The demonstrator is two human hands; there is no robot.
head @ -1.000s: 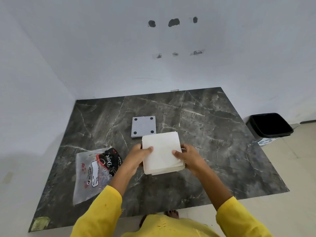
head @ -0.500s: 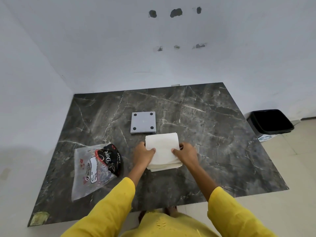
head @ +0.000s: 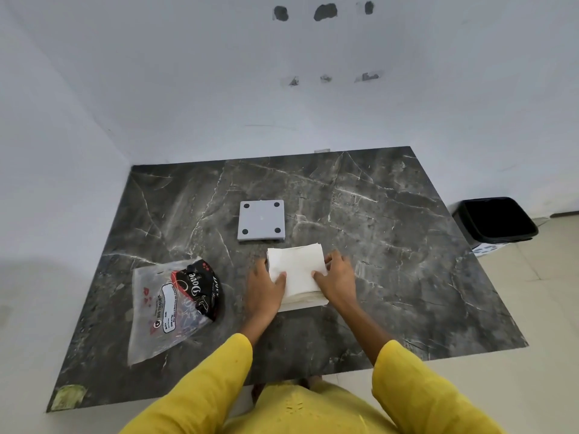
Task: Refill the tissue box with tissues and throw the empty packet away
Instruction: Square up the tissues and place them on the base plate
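Tissues [head: 296,274], white square stack, edges aligned

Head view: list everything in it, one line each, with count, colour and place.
table: 1, dark marbled grey, against the wall corner
tissue stack: 1, white, table centre, pressed between both hands
grey plate: 1, square with four dark dots at its corners, just behind the stack
packet: 1, clear plastic with black and red print, lying flat left of the stack
sticker: 1, yellowish, near left table corner
bin: 1, black, on the floor right of the table
wall: white, with dark holes high up
floor: pale tiles, right and near side
sleeves: 2, yellow, bottom of view
left hand: 1, on the stack's left edge
right hand: 1, on the stack's right edge
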